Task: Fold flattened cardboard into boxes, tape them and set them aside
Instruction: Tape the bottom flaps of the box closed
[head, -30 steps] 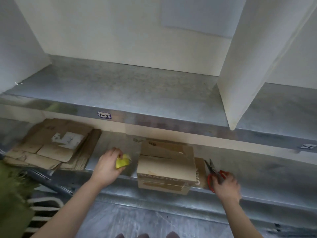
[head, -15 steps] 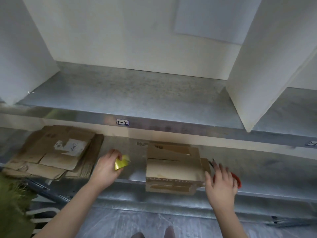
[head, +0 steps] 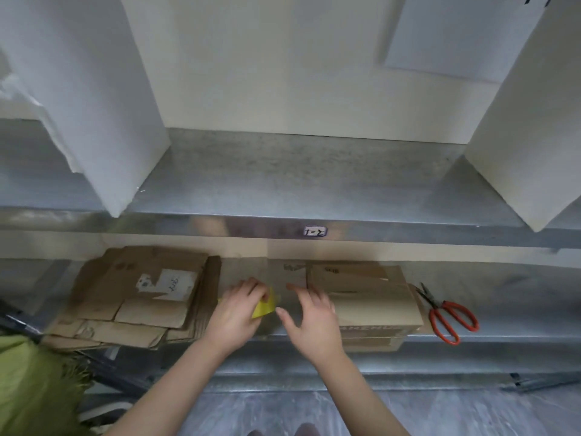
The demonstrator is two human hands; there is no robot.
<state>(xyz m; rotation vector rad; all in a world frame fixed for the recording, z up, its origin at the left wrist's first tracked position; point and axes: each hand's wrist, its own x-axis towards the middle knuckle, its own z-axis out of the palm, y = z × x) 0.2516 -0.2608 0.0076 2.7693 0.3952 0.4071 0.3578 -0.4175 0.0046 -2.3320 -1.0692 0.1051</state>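
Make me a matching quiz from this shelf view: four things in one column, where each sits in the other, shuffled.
1. scissors
2. flattened cardboard stack
3. yellow item
4. shelf label

A. in the left hand
B. front edge of the upper shelf
C. far right on the lower shelf
D. left on the lower shelf

Pairs: 1-C, 2-D, 3-A, 4-B

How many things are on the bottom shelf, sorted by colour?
Brown: 2, the stack of flattened brown cardboard and the folded brown cardboard box.
Yellow: 1, the small yellow object held in the left hand.
Orange-red: 1, the orange-red-handled scissors.
Total: 4.
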